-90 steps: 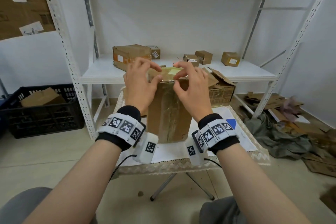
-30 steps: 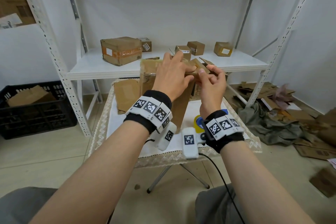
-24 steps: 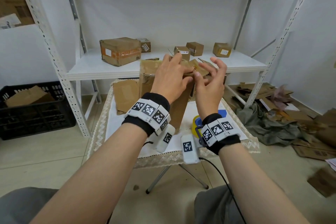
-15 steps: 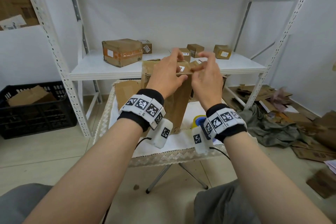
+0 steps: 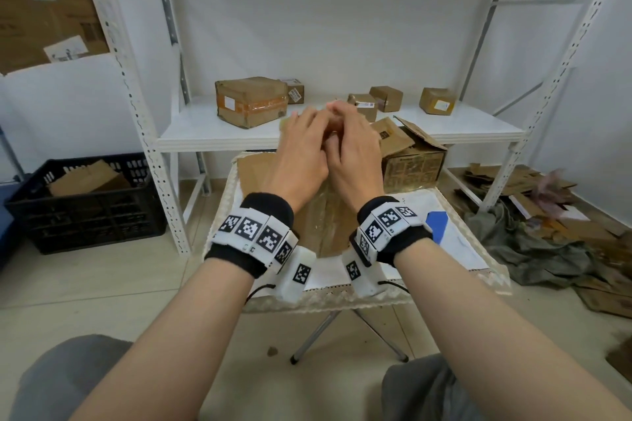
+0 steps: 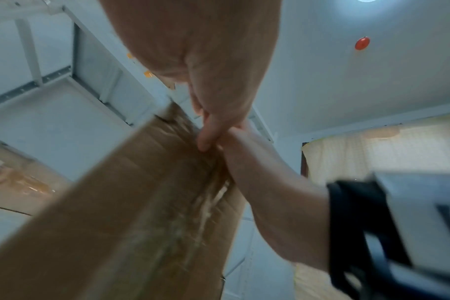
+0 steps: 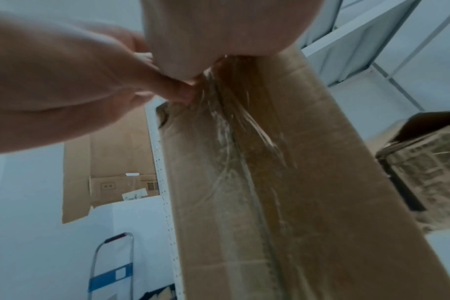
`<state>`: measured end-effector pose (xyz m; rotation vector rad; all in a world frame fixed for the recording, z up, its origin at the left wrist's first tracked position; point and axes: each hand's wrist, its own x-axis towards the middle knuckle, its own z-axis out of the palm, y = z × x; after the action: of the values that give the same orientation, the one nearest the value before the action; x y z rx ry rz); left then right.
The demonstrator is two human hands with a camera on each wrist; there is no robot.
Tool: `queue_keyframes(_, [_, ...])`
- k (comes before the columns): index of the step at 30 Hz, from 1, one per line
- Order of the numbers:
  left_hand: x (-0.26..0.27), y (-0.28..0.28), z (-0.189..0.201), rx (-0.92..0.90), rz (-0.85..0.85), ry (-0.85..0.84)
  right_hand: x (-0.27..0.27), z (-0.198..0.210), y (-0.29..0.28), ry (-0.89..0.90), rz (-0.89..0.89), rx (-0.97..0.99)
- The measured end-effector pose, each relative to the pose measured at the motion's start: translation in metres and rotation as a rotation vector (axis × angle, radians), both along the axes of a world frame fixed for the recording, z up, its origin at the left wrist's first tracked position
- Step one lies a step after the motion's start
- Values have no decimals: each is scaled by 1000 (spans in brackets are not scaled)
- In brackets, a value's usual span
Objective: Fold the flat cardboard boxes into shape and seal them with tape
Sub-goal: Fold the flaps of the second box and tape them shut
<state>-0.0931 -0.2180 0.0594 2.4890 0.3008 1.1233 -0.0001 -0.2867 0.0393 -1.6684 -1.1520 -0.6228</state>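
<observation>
A tall brown cardboard box (image 5: 325, 219) stands upright on the small table (image 5: 461, 249), with clear tape running down its front seam (image 7: 247, 162). Both hands lie side by side over the box's top and hide it in the head view. My left hand (image 5: 301, 150) presses its thumb (image 6: 208, 134) on the wrinkled tape at the top front edge. My right hand (image 5: 355, 150) rests against it on the top, its fingers laid forward. The left wrist view shows the right hand (image 6: 260, 178) touching the box (image 6: 141, 203) next to that thumb. No tape roll shows.
A flat cardboard sheet (image 5: 253, 174) lies on the table left of the box, and an open printed carton (image 5: 413, 161) stands behind on the right. The white shelf (image 5: 205, 133) holds several small boxes. A black crate (image 5: 85, 202) sits on the floor left; cardboard scraps and cloth (image 5: 533, 239) lie right.
The right hand left the flap it pinched at the box's right top corner and moved left onto the top beside the left hand. Both hands now sit close together there.
</observation>
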Motion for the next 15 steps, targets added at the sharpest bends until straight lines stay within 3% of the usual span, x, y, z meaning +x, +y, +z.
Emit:
queue_keyframes(3, [-12, 2, -7, 107, 51, -17, 5, -8, -2, -33, -87, 28])
queue_keyframes(5, [-18, 11, -3, 74, 97, -72, 12, -13, -7, -42, -114, 43])
queue_keyframes(8, [-21, 26, 8, -213, 170, -175, 15, -14, -5, -21, -129, 39])
queue_keyframes(11, [-21, 36, 9, -512, 130, -91, 10, -15, 1, -5, -151, 40])
queue_keyframes(15, [-26, 38, 4, -682, 7, -123, 7, -18, 2, -2, -161, 48])
